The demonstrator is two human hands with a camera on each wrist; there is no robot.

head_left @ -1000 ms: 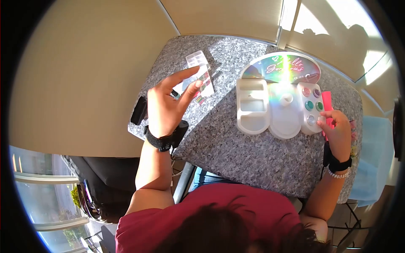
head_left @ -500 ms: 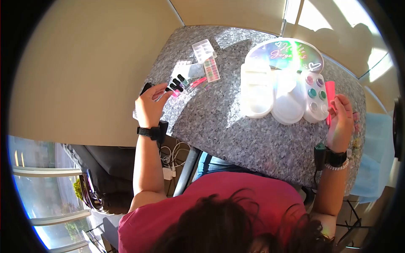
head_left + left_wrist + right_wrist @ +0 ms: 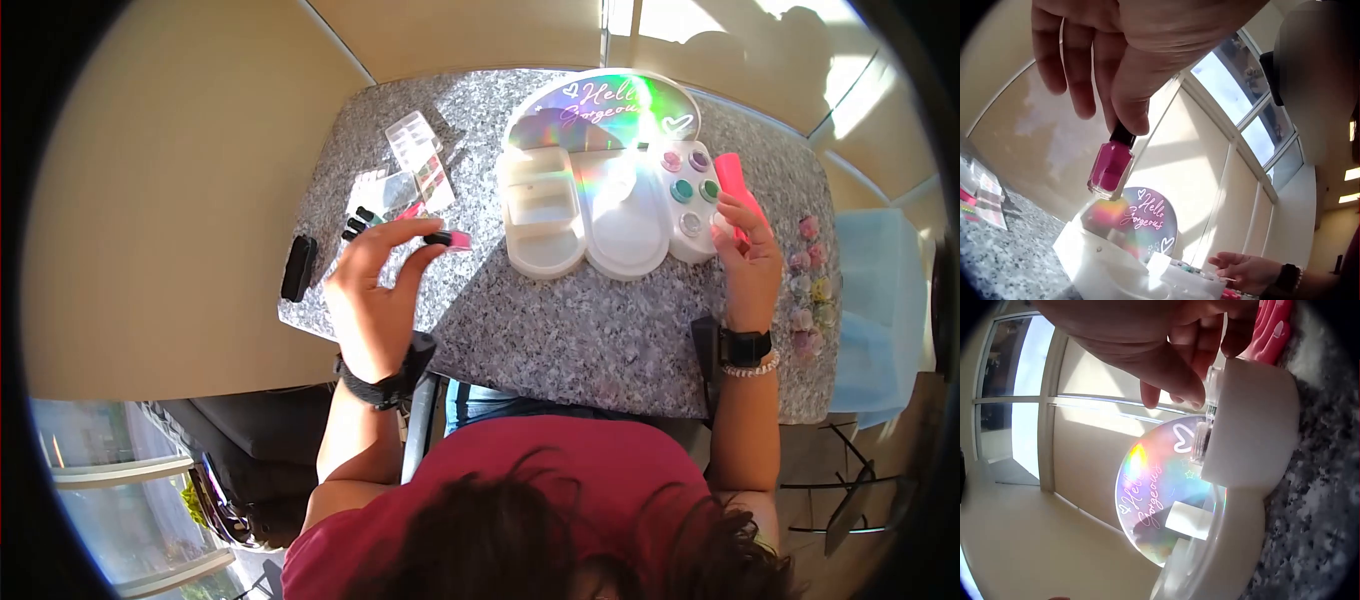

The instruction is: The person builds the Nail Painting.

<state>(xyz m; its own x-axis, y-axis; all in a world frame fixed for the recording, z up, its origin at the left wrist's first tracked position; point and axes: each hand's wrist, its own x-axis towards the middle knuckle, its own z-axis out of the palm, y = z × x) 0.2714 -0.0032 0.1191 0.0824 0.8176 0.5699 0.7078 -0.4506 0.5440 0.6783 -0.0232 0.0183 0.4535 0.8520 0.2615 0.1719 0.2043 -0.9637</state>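
Observation:
Between thumb and fingertips, the left hand [image 3: 374,290] pinches a small magenta polish bottle [image 3: 459,241] by its black cap. In the left wrist view the bottle [image 3: 1110,167] hangs cap up beneath the hand [image 3: 1141,50]. The right hand [image 3: 750,262] is at the near right corner of the white organizer [image 3: 625,235], its fingertips by the round pots [image 3: 690,223]. In the right wrist view the right hand's [image 3: 1141,350] fingers are bent beside the clear pots; whether they hold anything cannot be told. A "Hello Gorgeous" backboard [image 3: 610,110] stands behind the organizer.
Several black-capped bottles [image 3: 358,223], nail sheets [image 3: 434,184] and a clear case [image 3: 411,137] lie at the left on the granite table [image 3: 560,330]. A black object [image 3: 298,268] is at the left edge. Pink silicone fingers [image 3: 732,176] and small flowers [image 3: 801,289] lie at the right.
The left hand has picked up the magenta bottle from the group at the left and moved right with it. The right hand remains by the organizer's right side. The head view has shifted.

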